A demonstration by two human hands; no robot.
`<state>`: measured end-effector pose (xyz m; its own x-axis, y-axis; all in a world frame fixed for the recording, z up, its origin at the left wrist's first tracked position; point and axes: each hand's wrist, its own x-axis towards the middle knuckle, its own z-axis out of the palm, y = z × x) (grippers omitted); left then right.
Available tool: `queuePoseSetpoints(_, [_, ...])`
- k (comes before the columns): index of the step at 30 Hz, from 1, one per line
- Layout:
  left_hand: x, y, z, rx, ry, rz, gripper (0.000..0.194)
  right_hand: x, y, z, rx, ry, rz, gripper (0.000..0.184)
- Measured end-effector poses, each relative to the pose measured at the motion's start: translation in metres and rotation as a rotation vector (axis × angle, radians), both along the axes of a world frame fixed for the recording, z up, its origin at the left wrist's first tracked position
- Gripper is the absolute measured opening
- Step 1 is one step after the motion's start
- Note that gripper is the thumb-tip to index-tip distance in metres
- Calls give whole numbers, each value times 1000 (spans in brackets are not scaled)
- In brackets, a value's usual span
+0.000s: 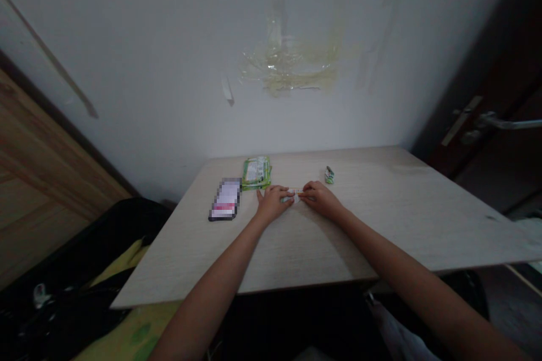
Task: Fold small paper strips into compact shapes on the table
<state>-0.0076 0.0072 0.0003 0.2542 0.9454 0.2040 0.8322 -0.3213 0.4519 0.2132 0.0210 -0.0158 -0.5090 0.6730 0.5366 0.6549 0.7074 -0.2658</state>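
Observation:
Near the middle of the table, a small, flat, white and orange packet (297, 193) lies between my two hands. My left hand (273, 201) has closed fingers on the packet's left end, with the thumb along its near side. At the opposite end, my right hand (320, 197) pinches the packet between thumb and fingers. My fingers cover much of it, so its print and full outline cannot be made out. Just beyond my left hand is a stack of green packets (256, 172). A small folded green-and-white packet (329, 175) sits beyond my right hand.
A phone (226, 198) with a blurred screen lies left of my left hand. The pale wooden table (406, 214) meets a wall (169, 67) with old tape on it. A door handle (508, 123) is at the right, and a dark bag-like object (122, 225) is at the left.

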Motion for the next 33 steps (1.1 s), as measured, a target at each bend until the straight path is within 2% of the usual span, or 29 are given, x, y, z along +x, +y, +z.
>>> queuePoseSetpoints(16, [-2, 4, -8, 59, -65, -13, 25, -1, 1, 0, -15, -38, -67, 17])
queuePoseSetpoints(33, [1, 1, -3, 30, -20, 20, 28, -1, 4, -4, 5, -5, -58, 15])
